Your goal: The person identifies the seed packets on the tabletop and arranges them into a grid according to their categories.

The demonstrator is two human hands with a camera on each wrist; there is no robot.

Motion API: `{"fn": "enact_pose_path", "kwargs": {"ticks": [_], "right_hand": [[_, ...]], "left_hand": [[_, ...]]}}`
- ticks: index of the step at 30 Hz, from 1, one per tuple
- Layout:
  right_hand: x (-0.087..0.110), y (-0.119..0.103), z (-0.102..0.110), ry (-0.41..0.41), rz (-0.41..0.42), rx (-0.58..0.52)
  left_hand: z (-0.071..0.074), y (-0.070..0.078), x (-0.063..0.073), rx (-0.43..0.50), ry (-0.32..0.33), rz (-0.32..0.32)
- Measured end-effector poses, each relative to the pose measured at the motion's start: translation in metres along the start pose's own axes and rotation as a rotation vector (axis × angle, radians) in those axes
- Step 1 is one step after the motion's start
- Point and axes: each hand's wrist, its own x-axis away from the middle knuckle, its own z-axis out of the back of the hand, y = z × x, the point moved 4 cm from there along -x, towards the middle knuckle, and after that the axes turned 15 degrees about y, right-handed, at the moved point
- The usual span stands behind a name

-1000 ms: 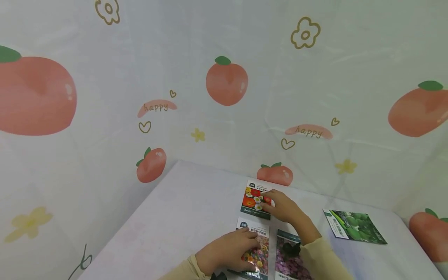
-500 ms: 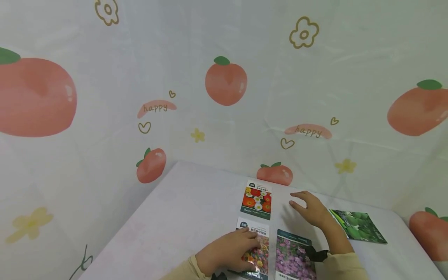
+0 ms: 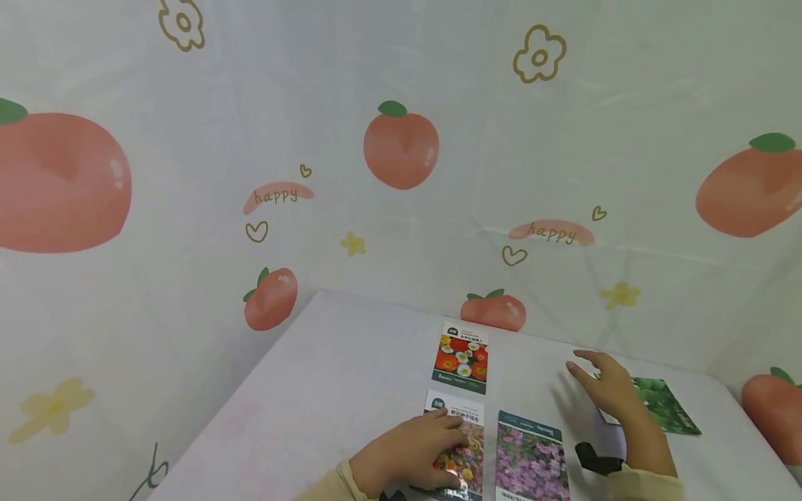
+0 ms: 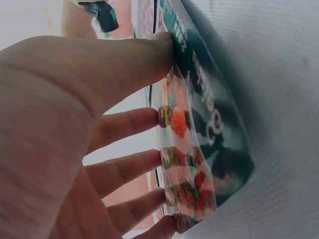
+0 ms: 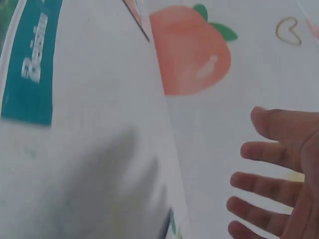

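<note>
My left hand [image 3: 410, 449] rests on a seed packet [image 3: 474, 452] printed with mixed wildflowers. In the left wrist view its thumb and spread fingertips touch the face of that packet [image 4: 182, 122], whose dark green end lifts slightly off the cloth. My right hand [image 3: 612, 390] is in the air with nothing in it, thumb and fingers apart. Behind it, partly covered, lies a packet [image 3: 667, 407] with a green leafy picture. A packet of red and white flowers [image 3: 460, 358] lies just beyond the left hand's packet. To the right is a purple-flower packet [image 3: 531, 456].
The packets lie on a white cloth-covered table [image 3: 326, 376]. A white curtain [image 3: 438, 229] with printed peaches, hearts and flowers encloses the left and back edges. Black straps [image 3: 598, 460] show at the wrists.
The right hand has left the red-and-white flower packet and moved right, over toward the green leafy packet. The left hand has stayed on the wildflower packet.
</note>
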Motion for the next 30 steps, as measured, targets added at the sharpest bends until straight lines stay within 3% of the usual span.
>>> {"fn": "enact_pose_path", "kwargs": {"ticks": [12,22,25,30], "right_hand": [[-0.006,0.035,0.026,-0.091,-0.128,0.135],[0.015,0.067,0.014,-0.267,-0.428,0.274],[0.018,0.070,0.009,-0.276,-0.462,0.281],[0.019,0.078,0.003,-0.288,-0.443,0.304]], "left_hand": [[-0.001,-0.002,-0.001,0.015,0.002,0.057],[-0.007,-0.005,0.003,0.039,-0.024,0.067],[-0.008,-0.007,0.002,0.023,-0.018,0.051],[-0.009,-0.007,-0.001,0.010,-0.015,0.035]]}}
